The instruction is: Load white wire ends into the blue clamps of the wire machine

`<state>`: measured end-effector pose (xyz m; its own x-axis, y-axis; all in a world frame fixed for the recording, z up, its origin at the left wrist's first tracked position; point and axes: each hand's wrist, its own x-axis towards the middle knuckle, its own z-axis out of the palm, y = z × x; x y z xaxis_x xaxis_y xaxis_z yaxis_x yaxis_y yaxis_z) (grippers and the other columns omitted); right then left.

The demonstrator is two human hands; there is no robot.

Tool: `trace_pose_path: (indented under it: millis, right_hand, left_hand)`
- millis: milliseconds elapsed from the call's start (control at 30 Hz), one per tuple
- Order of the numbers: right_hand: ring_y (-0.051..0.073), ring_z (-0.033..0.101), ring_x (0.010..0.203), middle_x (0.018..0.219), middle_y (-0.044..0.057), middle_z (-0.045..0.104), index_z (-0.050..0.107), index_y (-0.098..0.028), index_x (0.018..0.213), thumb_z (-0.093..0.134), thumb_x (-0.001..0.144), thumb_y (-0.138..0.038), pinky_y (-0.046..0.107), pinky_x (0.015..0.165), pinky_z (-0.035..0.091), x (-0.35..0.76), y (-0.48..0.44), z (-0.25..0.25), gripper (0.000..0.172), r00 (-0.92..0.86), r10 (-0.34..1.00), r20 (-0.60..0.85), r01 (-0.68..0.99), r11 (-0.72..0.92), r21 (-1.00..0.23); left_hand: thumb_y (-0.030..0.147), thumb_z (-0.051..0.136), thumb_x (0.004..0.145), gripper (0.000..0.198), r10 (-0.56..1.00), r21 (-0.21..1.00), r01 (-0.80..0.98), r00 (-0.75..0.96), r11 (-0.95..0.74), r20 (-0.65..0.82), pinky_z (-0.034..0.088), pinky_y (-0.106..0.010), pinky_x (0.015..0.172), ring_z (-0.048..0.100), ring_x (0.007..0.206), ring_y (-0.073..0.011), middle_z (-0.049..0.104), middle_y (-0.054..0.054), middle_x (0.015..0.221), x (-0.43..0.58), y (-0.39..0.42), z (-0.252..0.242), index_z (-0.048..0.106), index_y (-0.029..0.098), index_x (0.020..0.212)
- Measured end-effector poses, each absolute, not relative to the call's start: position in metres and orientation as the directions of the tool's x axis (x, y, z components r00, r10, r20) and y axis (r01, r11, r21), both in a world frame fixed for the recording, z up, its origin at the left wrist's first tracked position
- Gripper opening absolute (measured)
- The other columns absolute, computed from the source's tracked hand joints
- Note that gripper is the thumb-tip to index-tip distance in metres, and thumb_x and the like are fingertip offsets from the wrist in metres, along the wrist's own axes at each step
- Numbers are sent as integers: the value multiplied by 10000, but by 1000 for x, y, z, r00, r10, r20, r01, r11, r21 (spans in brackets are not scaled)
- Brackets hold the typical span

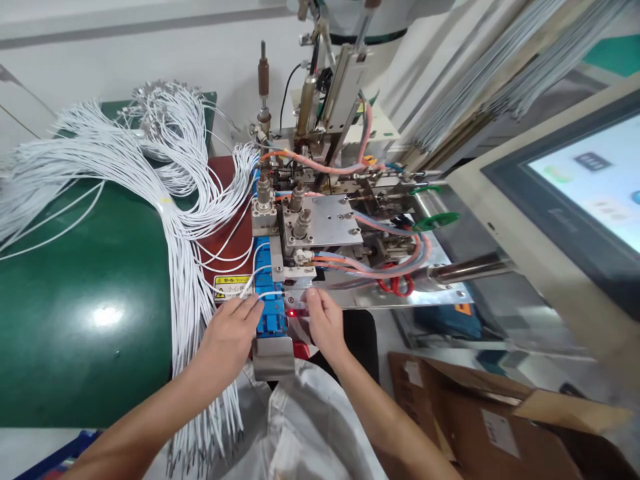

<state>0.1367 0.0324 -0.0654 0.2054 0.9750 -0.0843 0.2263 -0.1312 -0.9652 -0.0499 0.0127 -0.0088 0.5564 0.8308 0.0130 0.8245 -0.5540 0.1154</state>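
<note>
My left hand (pixel 231 331) rests at the front of a small metal machine (pixel 320 227), fingers pinched on a thin white wire (pixel 260 295) that runs to the blue fixture block (pixel 267 293). My right hand (pixel 325 320) sits just right of the block beside a red indicator light (pixel 291 313); its fingers are curled and pressed against the machine's front edge, and what they hold is hidden. A large bundle of white wires (pixel 185 267) hangs down over the green table (pixel 85 300) to the left of my left arm.
More white wire bundles (pixel 75 153) spread over the table's back left. A touchscreen panel (pixel 575 200) stands at the right. Cardboard boxes (pixel 500 420) lie at lower right. Orange and pink hoses (pixel 390 263) loop over the machine. A white bag (pixel 300 427) lies in front.
</note>
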Motion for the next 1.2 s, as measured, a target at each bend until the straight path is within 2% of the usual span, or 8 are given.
trace_pose_path:
  millis: [133,267,400,567,733,833,1033,1200]
  right_hand:
    - [112,392,505,521,-40,410,481,-185,587,432,817,-527,239,507,343,147,29,-64,415,251,964,-85,117,-117,-986]
    - [102,364,496,514,-41,391,466,-183,559,459,816,-516,234,485,324,150,26,-63,420,204,975,-94,67,-110,-992]
    - [104,368,494,512,-34,403,481,-181,562,446,822,-527,237,483,323,147,25,-58,435,170,979,-108,50,-118,-992]
    - [102,395,485,497,-30,423,502,-173,548,465,826,-505,233,482,341,146,17,-50,434,152,983,-106,7,-108,-994]
    - [136,502,505,575,38,581,652,-158,684,455,816,-538,265,476,410,145,-2,-48,447,118,990,-77,-221,-49,-974]
    - [156,561,536,633,54,638,676,-170,779,530,783,-505,289,501,459,145,-8,-44,365,171,982,-79,-313,-22,-950]
    - [156,611,596,676,45,685,695,-189,742,636,738,-323,281,558,506,143,-2,-27,146,100,991,-86,-125,-73,-990]
    - [138,600,616,705,28,657,689,-203,811,578,785,-270,262,574,502,137,0,-25,133,171,985,-35,-132,-13,-991]
  left_hand:
    - [104,388,884,290,765,198,742,639,-640,78,368,-408,963,455,1148,-250,543,-126,1199,-76,2,-4,535,135,1132]
    - [211,536,848,75,659,360,665,735,-654,-160,437,-299,819,516,964,-187,567,-51,977,-91,-11,14,608,193,856]
    - [187,579,821,153,669,373,699,706,-610,-230,406,-315,793,501,906,-188,549,-35,861,-88,-14,22,570,172,669]
    - [230,484,884,179,691,491,632,718,-599,-81,405,-274,686,521,740,-146,579,-10,755,-71,-4,16,569,180,735]
    - [263,417,908,195,924,570,761,383,-310,-9,439,-244,630,561,675,-127,596,5,732,-50,0,9,555,187,793]
    - [257,404,908,199,948,584,762,317,-278,37,469,-248,661,585,705,-133,611,-11,771,-38,0,5,581,193,841]
    - [228,417,903,283,911,673,629,369,-390,183,506,-272,758,620,829,-153,660,-63,925,-14,-1,-2,541,182,1153]
    - [237,463,877,216,971,831,528,232,-173,56,513,-233,709,632,740,-134,680,-41,850,-6,1,2,659,186,950]
